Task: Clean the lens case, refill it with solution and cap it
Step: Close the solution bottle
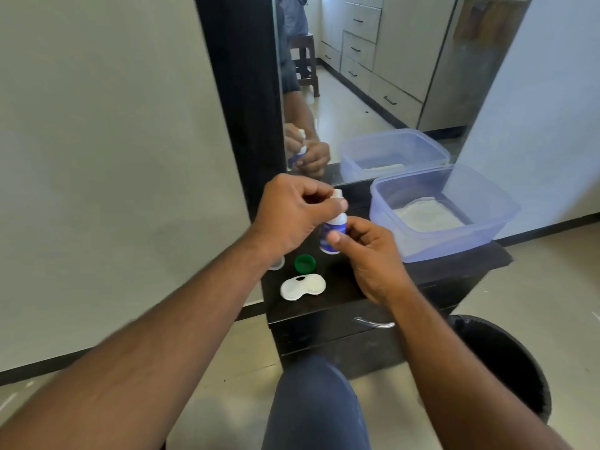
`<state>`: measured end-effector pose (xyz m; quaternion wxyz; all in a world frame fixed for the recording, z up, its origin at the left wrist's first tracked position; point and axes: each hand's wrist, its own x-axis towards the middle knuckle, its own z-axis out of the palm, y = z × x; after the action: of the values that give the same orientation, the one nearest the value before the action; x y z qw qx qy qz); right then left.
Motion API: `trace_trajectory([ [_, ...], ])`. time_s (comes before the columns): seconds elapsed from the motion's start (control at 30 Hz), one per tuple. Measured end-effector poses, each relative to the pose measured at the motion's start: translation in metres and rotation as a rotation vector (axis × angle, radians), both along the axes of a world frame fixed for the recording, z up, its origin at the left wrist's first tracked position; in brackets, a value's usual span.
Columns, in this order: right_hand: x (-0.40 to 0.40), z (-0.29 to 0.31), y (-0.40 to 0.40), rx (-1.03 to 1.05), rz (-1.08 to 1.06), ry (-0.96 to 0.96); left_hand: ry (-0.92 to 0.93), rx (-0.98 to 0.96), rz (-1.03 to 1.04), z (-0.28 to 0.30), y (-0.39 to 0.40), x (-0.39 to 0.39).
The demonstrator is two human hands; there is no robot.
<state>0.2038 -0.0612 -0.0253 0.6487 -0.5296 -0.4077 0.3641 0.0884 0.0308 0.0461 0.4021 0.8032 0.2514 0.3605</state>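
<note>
Bottle (331,233) of solution held upright above the surface (341,287), right hand (363,251) curled round its body, thumb on the label. Left hand (292,212) pinches the white cap at 12 o'clock of the bottle. Lens case (302,286) lies open at 7 o'clock below, green cap (305,263) just beyond it.

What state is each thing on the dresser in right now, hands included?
Bottle: upright, off the dresser, gripped by the right hand.
Bottle cap: on the bottle, pinched by the left hand.
Lens case: open, both wells uncapped.
Green cap: off, lying beside the case.
White cap: off, partly hidden by the left wrist.
Tub: lidless, white cloth inside.
Drawer: shut.
</note>
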Motion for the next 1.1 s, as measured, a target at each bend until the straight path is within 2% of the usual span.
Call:
trace_trajectory([
  [0.1, 0.002, 0.000, 0.000, -0.038, 0.018, -0.004, 0.084, -0.020, -0.072, 0.003, 0.006, -0.004],
  [0.2, -0.004, 0.001, 0.002, -0.081, -0.196, -0.146, 0.171, -0.040, -0.029, -0.001, 0.015, -0.014],
  [0.33, -0.012, -0.001, 0.005, -0.102, -0.455, -0.223, 0.507, 0.096, 0.138, -0.009, 0.023, -0.038],
  [0.47, -0.016, 0.001, 0.009, -0.257, -0.462, -0.404, 0.799, 0.043, 0.048, -0.014, 0.022, -0.051],
  [0.63, -0.015, 0.007, 0.010, -0.316, -0.438, -0.448, 0.921, 0.072, -0.039, -0.012, 0.021, -0.052],
  [0.77, -0.018, 0.009, 0.007, -0.279, -0.519, -0.359, 0.923, 0.111, -0.070, -0.014, 0.022, -0.051],
  [0.87, -0.023, 0.000, -0.009, -0.074, -0.596, -0.313, 0.932, 0.159, -0.079, -0.017, 0.024, -0.053],
  [0.97, -0.018, -0.011, -0.027, 0.009, -0.327, -0.369, 0.794, 0.127, -0.026, -0.019, 0.023, -0.062],
  [1.1, -0.007, -0.006, -0.033, -0.097, -0.023, -0.626, 0.358, -0.073, 0.119, -0.023, 0.003, -0.077],
])
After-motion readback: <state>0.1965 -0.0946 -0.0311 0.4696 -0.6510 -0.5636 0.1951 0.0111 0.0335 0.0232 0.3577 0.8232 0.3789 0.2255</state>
